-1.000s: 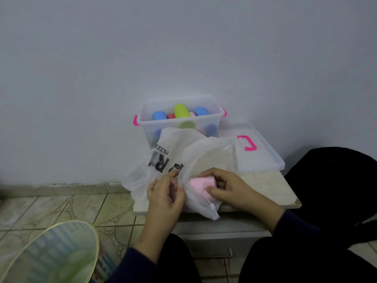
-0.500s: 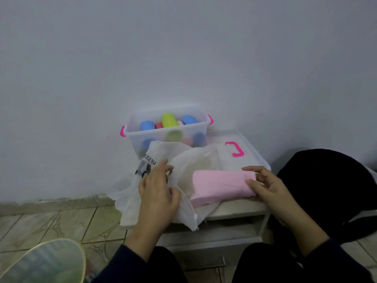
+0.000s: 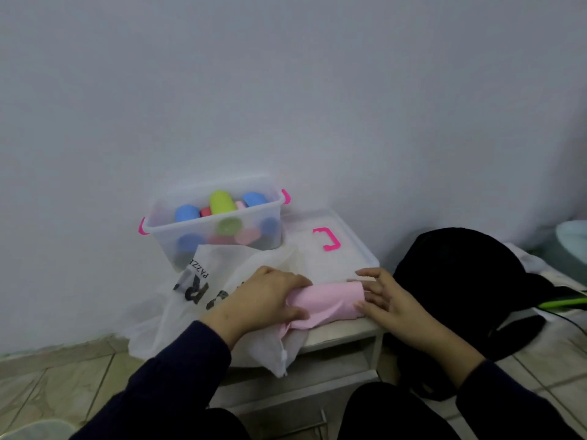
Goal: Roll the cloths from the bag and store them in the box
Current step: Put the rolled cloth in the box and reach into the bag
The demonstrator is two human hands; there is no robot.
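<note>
Step in hand: rolling 1 pink cloth [image 3: 327, 301] into a cylinder on the counter [image 3: 341, 328]; judged from its half-rolled shape, with a loose flap hanging at the near edge.
Left hand [image 3: 263, 298]: its grip curls over the left end of the pink cloth, fingers on top and thumb below; this likely keeps the roll tight while it is turned.
Right hand [image 3: 386, 301]: fingers straight and spread, pressing flat on the right end of the cloth; a wide grip that holds nothing, apparently there to keep that end even.
Pink cloth: lies across the front of the counter, partly on the white bag [image 3: 203, 300]; it is out of the bag and not yet in the box [image 3: 212, 223].
Bag: slumped open over the counter's left front edge, printed side up, just in front of the box; handy for the left hand to reach the next cloth; whether more cloths are inside cannot be told.
Box: clear with pink latches, against the wall behind the bag; it already holds several rolled cloths in blue, green, pink and red, so the task seems well along.
Lid [image 3: 327, 246]: lies flat to the right of the box, leaving the box open for loading.
</note>
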